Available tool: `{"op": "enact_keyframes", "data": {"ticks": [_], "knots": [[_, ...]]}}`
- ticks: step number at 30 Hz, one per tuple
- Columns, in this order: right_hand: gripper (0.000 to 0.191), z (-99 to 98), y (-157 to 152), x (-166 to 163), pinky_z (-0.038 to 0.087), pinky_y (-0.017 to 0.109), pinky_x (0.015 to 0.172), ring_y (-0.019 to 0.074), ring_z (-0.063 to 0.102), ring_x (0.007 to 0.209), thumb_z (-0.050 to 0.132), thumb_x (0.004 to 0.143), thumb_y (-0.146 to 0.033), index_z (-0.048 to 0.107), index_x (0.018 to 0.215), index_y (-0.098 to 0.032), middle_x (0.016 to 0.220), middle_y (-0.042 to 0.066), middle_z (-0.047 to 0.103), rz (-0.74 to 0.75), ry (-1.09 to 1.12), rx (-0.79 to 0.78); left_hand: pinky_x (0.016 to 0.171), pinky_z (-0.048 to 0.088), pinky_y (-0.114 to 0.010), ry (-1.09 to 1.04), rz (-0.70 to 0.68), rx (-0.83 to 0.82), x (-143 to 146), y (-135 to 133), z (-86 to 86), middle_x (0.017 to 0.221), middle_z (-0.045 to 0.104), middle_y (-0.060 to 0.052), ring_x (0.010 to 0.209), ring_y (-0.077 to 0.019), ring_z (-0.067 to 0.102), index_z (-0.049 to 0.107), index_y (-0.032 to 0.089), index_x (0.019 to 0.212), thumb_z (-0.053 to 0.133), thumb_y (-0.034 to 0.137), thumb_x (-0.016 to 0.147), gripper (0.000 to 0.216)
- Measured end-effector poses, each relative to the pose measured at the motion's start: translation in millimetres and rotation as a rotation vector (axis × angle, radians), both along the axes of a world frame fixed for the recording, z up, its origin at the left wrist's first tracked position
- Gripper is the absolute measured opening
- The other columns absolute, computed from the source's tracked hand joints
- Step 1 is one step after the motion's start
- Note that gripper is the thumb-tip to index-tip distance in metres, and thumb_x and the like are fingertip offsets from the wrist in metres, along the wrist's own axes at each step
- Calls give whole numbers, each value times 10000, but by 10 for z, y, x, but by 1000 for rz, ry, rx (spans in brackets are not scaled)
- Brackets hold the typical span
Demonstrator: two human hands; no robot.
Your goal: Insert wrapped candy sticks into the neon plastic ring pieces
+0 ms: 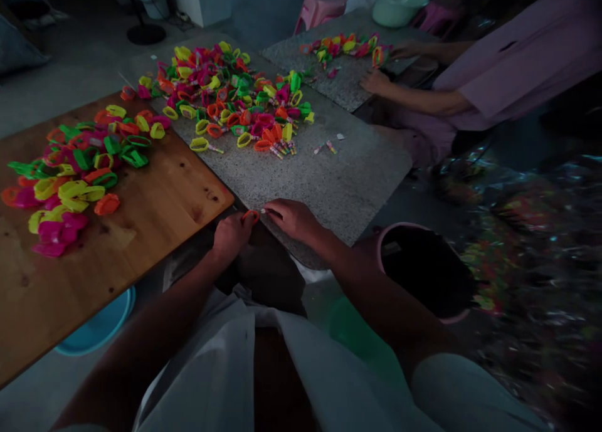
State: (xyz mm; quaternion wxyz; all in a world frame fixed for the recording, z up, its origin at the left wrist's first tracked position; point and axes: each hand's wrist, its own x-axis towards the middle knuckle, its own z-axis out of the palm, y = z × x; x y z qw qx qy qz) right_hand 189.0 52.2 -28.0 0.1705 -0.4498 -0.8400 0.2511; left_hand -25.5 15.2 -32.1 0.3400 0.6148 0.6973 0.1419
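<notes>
My left hand [232, 236] is closed around an orange toy watch [251, 216], just off the front corner of the wooden board. Opposite it, my right hand [292, 219] pinches a small whitish piece [263, 211] close to the watch; whether the two touch is too small to tell. A large heap of toy watches [244, 100] in pink, yellow, green and orange lies beyond my hands, some with small printed tubes attached. Loose printed tubes [331, 147] lie to the right of that heap. Another pile of bright toy watches [78, 162] sits on the left.
A wooden board [155, 231] meets a grey speckled tabletop [348, 187]. Across the table, a person in a pink shirt [512, 68] handles more watches. A pink bucket [380, 250] stands at right beside shiny plastic bags [531, 250]. A blue basin [101, 325] is below the board.
</notes>
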Motion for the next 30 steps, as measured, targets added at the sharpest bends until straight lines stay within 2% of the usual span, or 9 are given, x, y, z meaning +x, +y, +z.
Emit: {"op": "enact_keyframes", "data": {"ticks": [3, 6, 11, 15, 23, 27, 30], "knots": [[236, -3, 6, -1, 501, 349, 965, 241, 700, 1097, 542, 1099, -296, 750, 1193, -238, 1199, 94, 766, 35, -34, 20, 765, 486, -346, 150, -65, -7, 23, 15, 102, 842, 762, -152, 875, -313, 750, 785, 168, 939, 457, 558, 1087, 530], [236, 9, 27, -5, 495, 349, 962, 238, 689, 1104, 545, 1104, -315, 762, 1179, -261, 1204, 78, 761, 55, -42, 6, 795, 489, -372, 207, -84, 5, 59, -9, 149, 880, 758, -186, 895, -340, 755, 791, 158, 987, 434, 548, 1096, 540], [264, 45, 65, 1, 482, 333, 904, 228, 674, 1080, 538, 1113, -339, 775, 1192, -254, 1206, 79, 744, 111, -82, -6, 793, 500, -362, 236, -74, 61, 103, -62, 107, 840, 734, -178, 887, -333, 749, 771, 145, 983, 432, 507, 1102, 511], [247, 67, 67, -4, 452, 315, 830, 219, 660, 1014, 551, 1105, -307, 785, 1149, -242, 1146, 82, 730, 124, -119, 5, 809, 505, -350, 130, -24, 80, 107, -71, 64, 764, 695, -138, 882, -320, 740, 751, 161, 925, 506, 510, 1079, 454], [199, 125, 101, -57, 332, 327, 701, 203, 603, 845, 565, 1053, -184, 762, 1046, -204, 1038, 66, 710, 222, -194, 7, 778, 514, -366, 292, -134, 15, 138, -65, 101, 852, 725, -178, 853, -334, 746, 739, 141, 1042, 339, 521, 1121, 557], [150, 162, 150, -85, 291, 330, 661, 182, 554, 768, 620, 1011, -154, 737, 932, -201, 998, 58, 704, 257, -217, -17, 810, 505, -400, 223, -78, 24, 151, -67, 86, 816, 704, -172, 859, -359, 747, 733, 149, 1004, 403, 498, 1109, 491], [152, 152, 176, -64, 307, 308, 657, 168, 569, 781, 610, 1040, -186, 750, 987, -216, 1053, 49, 712, 270, -237, -11, 821, 497, -379, 100, -32, 41, 122, -42, 79, 782, 694, -143, 865, -337, 738, 737, 185, 939, 507, 520, 1077, 429]]}}
